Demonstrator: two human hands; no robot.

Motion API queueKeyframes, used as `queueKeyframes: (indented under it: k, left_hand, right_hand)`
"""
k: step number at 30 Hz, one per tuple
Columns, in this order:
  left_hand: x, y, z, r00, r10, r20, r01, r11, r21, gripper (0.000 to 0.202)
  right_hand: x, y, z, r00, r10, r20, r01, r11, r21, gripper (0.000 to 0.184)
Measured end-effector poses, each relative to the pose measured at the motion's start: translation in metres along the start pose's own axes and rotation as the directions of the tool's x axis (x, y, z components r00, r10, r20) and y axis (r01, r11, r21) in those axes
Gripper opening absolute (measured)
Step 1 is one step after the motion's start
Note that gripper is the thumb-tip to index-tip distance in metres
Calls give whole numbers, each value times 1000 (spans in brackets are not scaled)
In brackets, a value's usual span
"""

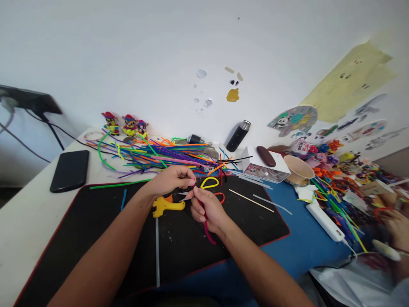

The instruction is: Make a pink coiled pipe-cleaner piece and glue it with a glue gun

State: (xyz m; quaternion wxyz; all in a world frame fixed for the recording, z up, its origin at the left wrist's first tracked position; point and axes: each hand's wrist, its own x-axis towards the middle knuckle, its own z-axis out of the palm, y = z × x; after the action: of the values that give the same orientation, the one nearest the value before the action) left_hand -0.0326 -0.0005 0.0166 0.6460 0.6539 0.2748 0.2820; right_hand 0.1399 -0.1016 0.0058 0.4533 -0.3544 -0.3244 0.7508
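"Over the black mat (252, 226), how do your hands stand?"

"Your left hand (179, 178) pinches the upper end of the dark red pipe cleaner (207, 230) between thumb and fingertips. Your right hand (209, 207) grips it just below, thumb on top and fingers curled under. The two pinches nearly meet, and the loose tail trails out beneath your right hand, toward you."

"What makes that grip work well?"

"Use your right hand as the anchor and let your left fingertips do the fine shaping, a little at a time. With the pinches this close, you probably get a neat bend; a wider gap would risk a stray kink. Whether the tip is already bent is too small to tell."

"And what should you mind nearby?"

"The scissors (186, 197) lie near your fingers, so work above the blades. The yellow glue gun (169, 206) sits by your left wrist; swing the tail clear of it."
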Motion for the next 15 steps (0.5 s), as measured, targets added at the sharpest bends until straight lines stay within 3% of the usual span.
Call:
queueKeyframes:
  k: [8,15]
  left_hand:
    - [8,-6,16,960,93,-264,-60,990,128,25]
    - [11,-7,25,921,140,-364,-107,988,111,23]
  right_hand:
    - [5,6,7,995,-12,-97,17,999,44,50]
    - [5,9,13,998,34,-49,-31,997,64,53]
